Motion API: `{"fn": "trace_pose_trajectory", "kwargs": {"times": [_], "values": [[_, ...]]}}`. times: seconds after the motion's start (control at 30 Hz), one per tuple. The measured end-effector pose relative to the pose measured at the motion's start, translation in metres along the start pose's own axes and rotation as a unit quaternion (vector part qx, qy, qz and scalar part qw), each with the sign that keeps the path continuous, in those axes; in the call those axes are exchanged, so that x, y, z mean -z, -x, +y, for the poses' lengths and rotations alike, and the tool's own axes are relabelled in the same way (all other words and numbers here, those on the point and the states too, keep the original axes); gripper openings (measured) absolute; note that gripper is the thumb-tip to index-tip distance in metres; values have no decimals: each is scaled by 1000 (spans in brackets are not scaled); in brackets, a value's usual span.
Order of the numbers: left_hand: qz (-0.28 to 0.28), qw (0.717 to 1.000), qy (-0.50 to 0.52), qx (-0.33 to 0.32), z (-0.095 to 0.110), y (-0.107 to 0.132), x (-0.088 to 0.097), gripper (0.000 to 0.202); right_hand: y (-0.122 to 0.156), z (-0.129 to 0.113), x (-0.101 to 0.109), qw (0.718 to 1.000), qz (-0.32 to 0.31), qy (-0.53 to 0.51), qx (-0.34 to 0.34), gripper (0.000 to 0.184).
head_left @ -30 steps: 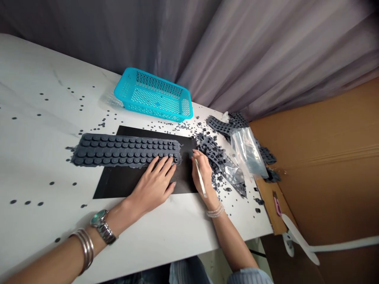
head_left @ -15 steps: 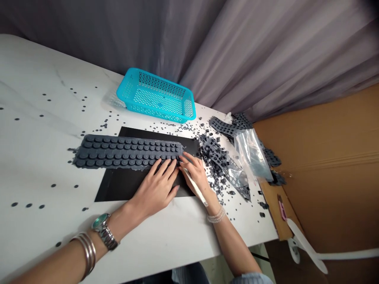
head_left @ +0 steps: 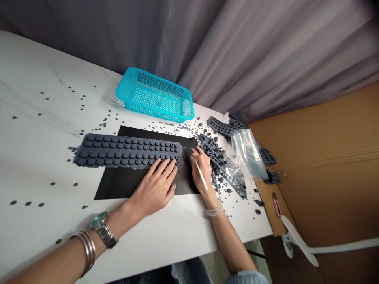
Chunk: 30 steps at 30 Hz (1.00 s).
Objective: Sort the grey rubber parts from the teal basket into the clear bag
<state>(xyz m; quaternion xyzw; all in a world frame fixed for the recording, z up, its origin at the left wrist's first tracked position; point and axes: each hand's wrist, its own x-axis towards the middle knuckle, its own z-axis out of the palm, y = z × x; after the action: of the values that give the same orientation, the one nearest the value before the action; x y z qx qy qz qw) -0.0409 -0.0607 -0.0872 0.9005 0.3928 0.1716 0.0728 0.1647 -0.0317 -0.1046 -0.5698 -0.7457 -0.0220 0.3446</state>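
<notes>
A dark grey rubber sheet (head_left: 118,151) with rows of round raised studs lies across a black mat (head_left: 121,183). My left hand (head_left: 156,183), with a watch at the wrist, rests flat, its fingertips on the near right part of the sheet. To the right of the sheet, my right hand (head_left: 203,167) is closed around a slim white pen-like tool (head_left: 201,175); its tip is hidden by the fingers. That hand is over the mat's right edge, apart from the sheet, beside a heap of small dark rubber pieces (head_left: 217,167).
A blue perforated basket (head_left: 158,114) stands at the back by the curtain. Perforated rubber scraps (head_left: 220,126) and a clear plastic bag (head_left: 248,152) lie to the right. Small dark discs are scattered over the white table (head_left: 166,232). A pink-handled cutter (head_left: 276,205) lies beside the cardboard (head_left: 325,165).
My right hand has moved right, away from the sheet's end, still gripping the white tool. My left hand stays on the sheet. The view has shifted slightly.
</notes>
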Motion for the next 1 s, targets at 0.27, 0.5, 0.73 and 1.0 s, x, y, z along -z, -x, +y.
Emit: {"fn": "trace_pose_trajectory", "kwargs": {"times": [0.27,0.5,0.73,1.0], "values": [[40,998,-20,41,3,7,-4,49,0,-29,0,987,-105,-47,112,12],[38,998,-28,43,4,7,-4,48,0,-27,-4,984,-118,-54,125,14],[31,998,-20,42,4,8,-5,50,3,-12,-7,999,-29,-33,24,22],[29,998,-18,47,4,8,-5,50,14,-25,11,990,-83,-59,97,12]]}}
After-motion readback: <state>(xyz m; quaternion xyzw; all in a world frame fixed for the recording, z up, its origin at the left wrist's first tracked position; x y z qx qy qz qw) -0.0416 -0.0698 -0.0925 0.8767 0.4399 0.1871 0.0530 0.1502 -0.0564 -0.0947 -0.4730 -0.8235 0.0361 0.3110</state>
